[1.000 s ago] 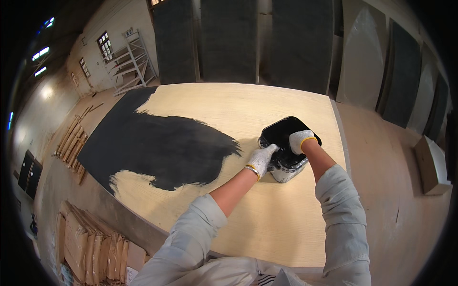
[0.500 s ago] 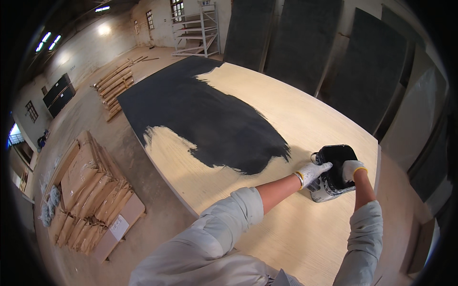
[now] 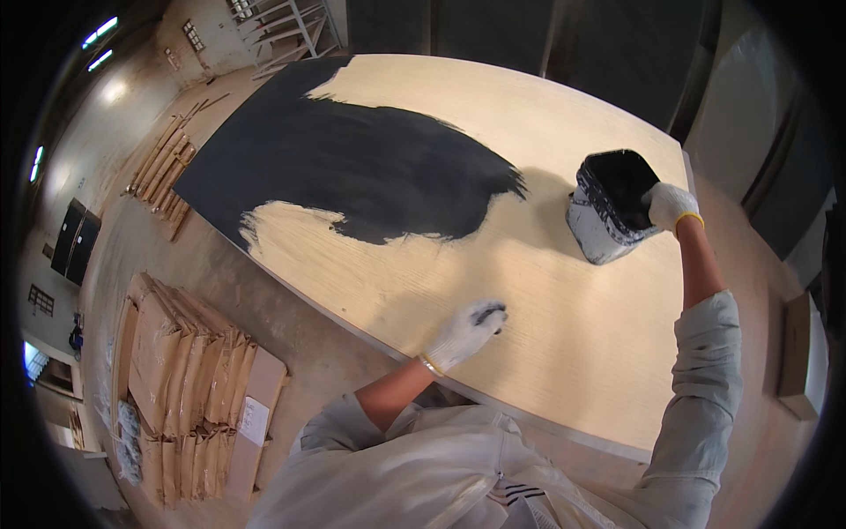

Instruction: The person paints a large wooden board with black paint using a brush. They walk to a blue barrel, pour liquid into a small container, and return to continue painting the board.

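A pale wood-grain panel (image 3: 564, 335) lies before me, partly coated with dark paint (image 3: 370, 167) that ends in ragged brush-like edges. On its right part stands a white paint bucket (image 3: 592, 231) with a black, paint-smeared rim and a dark inside. My right hand (image 3: 674, 208), in a white glove with a yellow cuff, is closed at the bucket's right rim, fingers over the inside; whatever they grip is hidden. Apart from the bucket, near the panel's front edge, my gloved left hand (image 3: 469, 333) has its fingers curled together. Dark stains mark its fingertips, and nothing shows in it.
Brown wrapped flat packages (image 3: 181, 370) are stacked on the floor at left. Beyond them lie wrapped long pieces (image 3: 163, 172). A pale metal rack (image 3: 295, 35) stands at the back, and dark panels (image 3: 617, 57) lean along the far side. A box (image 3: 802, 357) sits at far right.
My left hand has let go of the bucket and moved left, toward the panel's front edge. My right hand stays at the bucket, now at its right rim. The whole view has shifted.
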Demonstrator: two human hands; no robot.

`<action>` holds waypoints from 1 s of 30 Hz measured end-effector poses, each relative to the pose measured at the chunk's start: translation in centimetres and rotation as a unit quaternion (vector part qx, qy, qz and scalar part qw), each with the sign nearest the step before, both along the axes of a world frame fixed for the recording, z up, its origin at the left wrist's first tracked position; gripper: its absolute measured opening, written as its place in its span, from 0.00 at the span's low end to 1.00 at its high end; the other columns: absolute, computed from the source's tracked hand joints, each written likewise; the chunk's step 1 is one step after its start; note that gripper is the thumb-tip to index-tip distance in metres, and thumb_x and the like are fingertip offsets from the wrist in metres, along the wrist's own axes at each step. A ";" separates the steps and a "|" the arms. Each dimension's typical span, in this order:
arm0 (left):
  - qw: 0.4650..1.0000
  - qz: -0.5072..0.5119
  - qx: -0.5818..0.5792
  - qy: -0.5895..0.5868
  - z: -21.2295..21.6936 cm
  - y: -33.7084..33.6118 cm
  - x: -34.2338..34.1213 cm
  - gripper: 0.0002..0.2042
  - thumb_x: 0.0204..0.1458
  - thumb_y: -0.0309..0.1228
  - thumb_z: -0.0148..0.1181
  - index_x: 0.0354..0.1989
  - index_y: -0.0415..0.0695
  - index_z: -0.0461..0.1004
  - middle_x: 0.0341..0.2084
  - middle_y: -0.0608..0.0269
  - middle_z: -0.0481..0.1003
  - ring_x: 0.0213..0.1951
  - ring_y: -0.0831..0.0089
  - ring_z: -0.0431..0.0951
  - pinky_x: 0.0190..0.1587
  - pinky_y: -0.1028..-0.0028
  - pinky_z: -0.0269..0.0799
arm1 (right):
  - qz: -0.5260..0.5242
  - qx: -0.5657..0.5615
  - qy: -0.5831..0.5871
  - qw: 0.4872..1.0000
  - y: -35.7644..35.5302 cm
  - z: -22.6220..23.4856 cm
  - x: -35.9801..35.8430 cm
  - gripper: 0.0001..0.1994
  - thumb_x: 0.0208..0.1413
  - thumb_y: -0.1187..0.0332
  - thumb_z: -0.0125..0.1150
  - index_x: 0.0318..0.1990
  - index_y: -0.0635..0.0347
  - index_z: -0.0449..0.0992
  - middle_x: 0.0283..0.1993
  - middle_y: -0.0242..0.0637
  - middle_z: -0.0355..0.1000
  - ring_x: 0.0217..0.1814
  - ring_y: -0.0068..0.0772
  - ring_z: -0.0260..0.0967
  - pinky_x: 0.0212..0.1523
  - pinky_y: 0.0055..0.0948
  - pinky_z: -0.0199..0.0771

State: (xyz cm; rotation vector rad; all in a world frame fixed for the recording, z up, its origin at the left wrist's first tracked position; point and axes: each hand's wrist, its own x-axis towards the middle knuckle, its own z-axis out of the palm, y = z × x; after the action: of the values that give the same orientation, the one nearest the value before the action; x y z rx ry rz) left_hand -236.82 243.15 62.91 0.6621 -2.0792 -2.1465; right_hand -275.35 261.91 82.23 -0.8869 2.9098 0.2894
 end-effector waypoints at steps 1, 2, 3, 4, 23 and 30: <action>0.999 0.009 -0.033 0.034 -1.1 -0.6 2.4 0.17 0.66 0.33 0.58 0.58 0.34 0.75 0.46 0.56 0.83 0.42 0.74 0.84 0.43 0.75 0.79 | -0.009 -0.024 0.008 1.000 0.0 -0.3 0.3 0.19 0.49 0.71 0.63 0.51 0.49 0.86 0.50 0.47 0.83 0.53 0.53 0.80 0.53 0.41 0.80; 0.996 0.015 -0.064 0.068 -1.9 -1.4 4.5 0.15 0.66 0.31 0.58 0.57 0.35 0.77 0.45 0.56 0.83 0.42 0.73 0.84 0.45 0.74 0.79 | -0.020 -0.046 0.017 0.999 0.1 -0.8 0.5 0.19 0.49 0.70 0.64 0.50 0.49 0.86 0.50 0.47 0.82 0.53 0.53 0.80 0.53 0.42 0.80; 0.988 0.020 -0.149 0.037 -0.9 -2.0 6.2 0.14 0.65 0.29 0.59 0.55 0.34 0.78 0.43 0.56 0.84 0.42 0.74 0.84 0.45 0.74 0.80 | -0.030 -0.068 0.026 0.997 0.6 -0.9 1.1 0.19 0.49 0.69 0.64 0.50 0.50 0.86 0.50 0.49 0.82 0.54 0.54 0.80 0.54 0.42 0.80; 0.971 0.028 -0.236 0.006 0.2 -2.9 8.1 0.13 0.64 0.28 0.60 0.53 0.34 0.79 0.42 0.56 0.84 0.42 0.74 0.84 0.45 0.73 0.80 | -0.032 -0.061 0.041 0.997 0.7 -0.5 2.2 0.19 0.51 0.69 0.62 0.51 0.50 0.86 0.50 0.49 0.82 0.54 0.54 0.80 0.54 0.43 0.80; 0.912 0.024 -0.380 -0.153 -13.3 -22.2 38.8 0.10 0.58 0.33 0.59 0.46 0.49 0.81 0.38 0.53 0.83 0.40 0.49 0.83 0.43 0.55 0.79 | -0.269 -0.308 -0.063 0.911 13.1 -17.8 35.6 0.28 0.50 0.76 0.55 0.62 0.70 0.77 0.58 0.56 0.79 0.62 0.44 0.78 0.62 0.33 0.74; 0.888 0.132 -0.391 -0.201 -16.5 -33.2 56.7 0.13 0.59 0.37 0.58 0.47 0.46 0.83 0.39 0.50 0.84 0.44 0.48 0.83 0.48 0.55 0.79 | -0.243 -0.202 -0.042 0.948 -14.3 -19.8 47.0 0.26 0.60 0.65 0.54 0.68 0.51 0.73 0.59 0.57 0.76 0.61 0.59 0.74 0.60 0.49 0.74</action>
State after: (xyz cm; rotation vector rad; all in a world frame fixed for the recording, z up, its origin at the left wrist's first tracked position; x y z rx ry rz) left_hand -180.16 209.96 46.36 1.2198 -2.5666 -0.9246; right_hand -228.34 247.60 62.42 -0.1720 3.0231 -0.3833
